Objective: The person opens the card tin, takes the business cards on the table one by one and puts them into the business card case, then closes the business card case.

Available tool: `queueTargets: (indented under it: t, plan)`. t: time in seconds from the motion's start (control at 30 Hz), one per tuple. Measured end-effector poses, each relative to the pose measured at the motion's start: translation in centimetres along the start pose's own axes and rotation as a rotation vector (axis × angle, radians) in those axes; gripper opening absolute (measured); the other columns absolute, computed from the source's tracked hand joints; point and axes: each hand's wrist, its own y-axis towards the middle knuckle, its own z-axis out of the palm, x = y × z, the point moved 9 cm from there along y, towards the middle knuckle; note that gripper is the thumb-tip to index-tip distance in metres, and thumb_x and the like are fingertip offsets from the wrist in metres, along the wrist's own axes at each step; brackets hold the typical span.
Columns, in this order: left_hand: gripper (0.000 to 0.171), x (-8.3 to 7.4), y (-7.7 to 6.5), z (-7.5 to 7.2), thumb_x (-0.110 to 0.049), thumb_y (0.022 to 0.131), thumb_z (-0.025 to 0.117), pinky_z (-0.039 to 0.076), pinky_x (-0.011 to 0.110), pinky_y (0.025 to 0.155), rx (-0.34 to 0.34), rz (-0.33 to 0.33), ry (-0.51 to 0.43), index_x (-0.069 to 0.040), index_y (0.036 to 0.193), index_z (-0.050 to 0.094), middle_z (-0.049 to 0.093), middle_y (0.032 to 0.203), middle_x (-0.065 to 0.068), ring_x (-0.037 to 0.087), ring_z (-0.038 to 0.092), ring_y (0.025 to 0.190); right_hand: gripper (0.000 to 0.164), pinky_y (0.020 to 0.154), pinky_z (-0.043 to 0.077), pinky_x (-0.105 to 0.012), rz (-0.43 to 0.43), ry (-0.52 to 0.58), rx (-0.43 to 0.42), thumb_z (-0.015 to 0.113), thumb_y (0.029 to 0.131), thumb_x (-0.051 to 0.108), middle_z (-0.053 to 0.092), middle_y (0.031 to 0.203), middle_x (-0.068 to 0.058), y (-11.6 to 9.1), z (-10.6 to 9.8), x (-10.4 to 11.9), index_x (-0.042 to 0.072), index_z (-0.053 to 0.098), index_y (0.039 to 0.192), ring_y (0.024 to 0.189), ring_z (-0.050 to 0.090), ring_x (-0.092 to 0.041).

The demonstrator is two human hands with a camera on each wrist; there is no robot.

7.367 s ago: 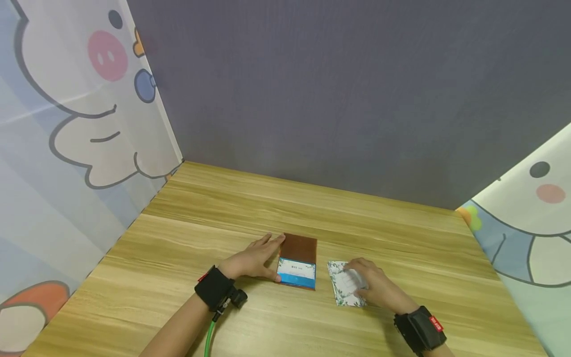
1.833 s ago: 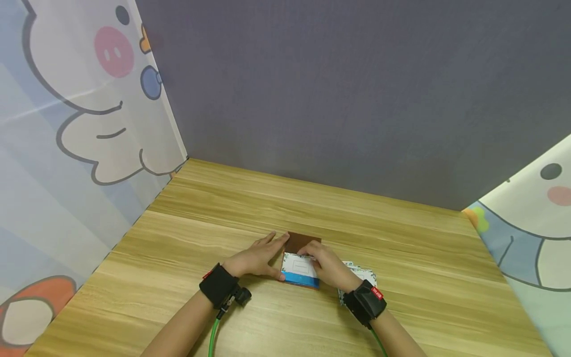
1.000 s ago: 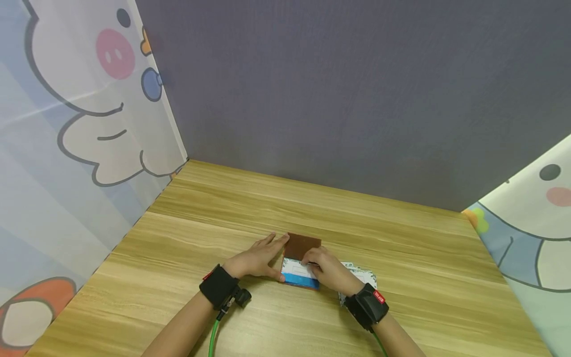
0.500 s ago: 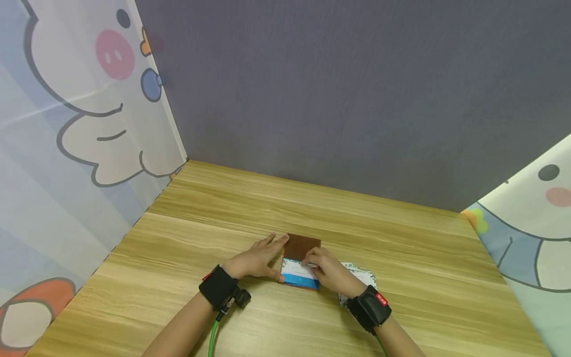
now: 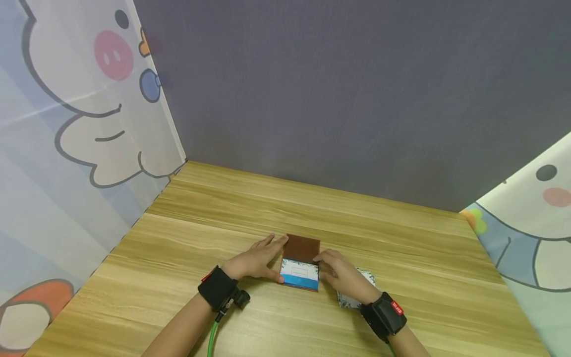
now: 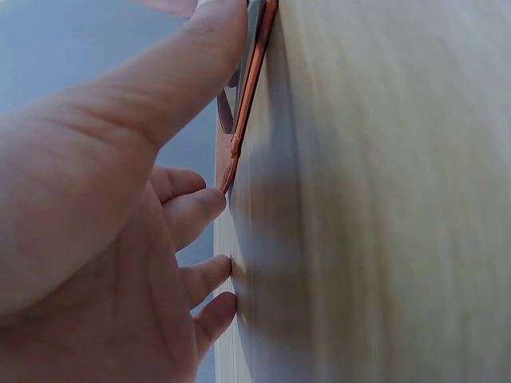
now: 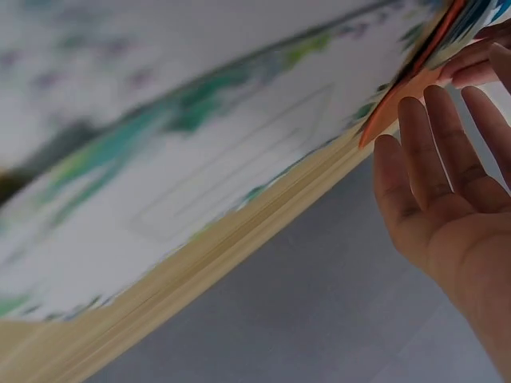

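Brown card holder (image 5: 302, 248): flat on wood-grain table (image 5: 401, 233). Holder's near half: blue-banded pocket (image 5: 299, 281), white leaf-print card (image 5: 300, 268) showing. Left hand (image 5: 254, 260) spread along holder's left edge, touching, no grip. Loose leaf-print cards (image 5: 349, 302) just right of holder, partly hidden by right hand (image 5: 345, 277): fingers loose, holding nothing; contact with holder's right edge unclear. Risks: right hand brushing the loose cards askew; holder skidding if left hand lifts. Cards look thin, flat, rectangular; holder's far half plain, leather-like. Grey panel (image 5: 312, 99) beyond holder, matte.
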Motion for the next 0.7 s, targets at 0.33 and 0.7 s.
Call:
queueTargets:
  t: [0.33,0.7]
  plan:
    - [0.1,-0.1,-0.1,0.0,-0.045,0.076,0.069,0.012,0.056,0.11,-0.002,0.003,-0.026,-0.011,0.148,0.008,0.016,0.154,0.007,0.033,0.002,0.142,0.033,0.089,0.047,-0.04,0.04,-0.029,-0.027,0.064,0.082,0.002,0.056,0.116,-0.005,-2.5,-1.1,-2.0,0.006,0.057,0.114,0.112,0.052,-0.027]
    - [0.1,0.0,0.0,-0.1,-0.046,0.076,0.068,0.011,0.057,0.11,0.002,0.005,-0.02,-0.011,0.149,0.008,0.014,0.154,0.007,0.033,0.0,0.142,0.036,0.089,0.046,-0.044,0.073,-0.08,-0.099,0.069,0.075,-0.002,0.059,0.112,-0.009,-4.8,-2.6,-3.9,0.001,0.06,0.109,0.108,0.055,-0.03]
